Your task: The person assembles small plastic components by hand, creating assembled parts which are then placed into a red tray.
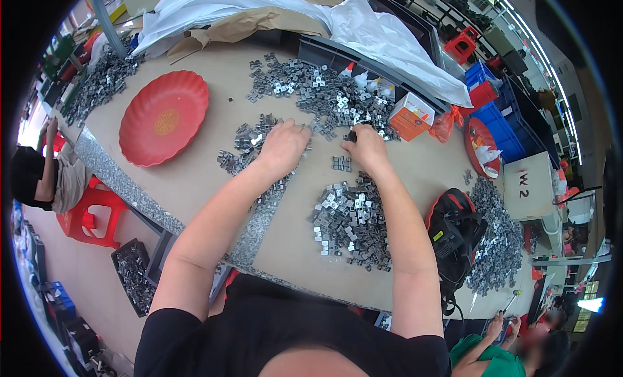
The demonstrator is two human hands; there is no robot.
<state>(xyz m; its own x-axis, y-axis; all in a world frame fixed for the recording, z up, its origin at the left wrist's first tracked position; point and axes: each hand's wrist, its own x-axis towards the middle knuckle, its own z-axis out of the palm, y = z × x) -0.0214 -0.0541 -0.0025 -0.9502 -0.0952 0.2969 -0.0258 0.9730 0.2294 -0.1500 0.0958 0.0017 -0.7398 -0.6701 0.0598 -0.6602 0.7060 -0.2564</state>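
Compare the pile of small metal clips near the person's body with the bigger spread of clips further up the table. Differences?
1. The near pile of small grey metal clips is compact and dense; the far spread of grey metal clips is wider and looser.
2. The near pile lies below the right hand, untouched; the far spread meets both that hand and the left hand at its lower edge.

Shared: same-looking small square clips, both on the tan tabletop.

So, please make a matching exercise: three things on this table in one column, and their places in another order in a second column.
Things:
1. red plate
2. orange box
3. black bag

Places:
A. at the table's right edge, near the right elbow
B. left of the left hand
C. right of the right hand, beside the grey tray

Pairs: 1-B, 2-C, 3-A
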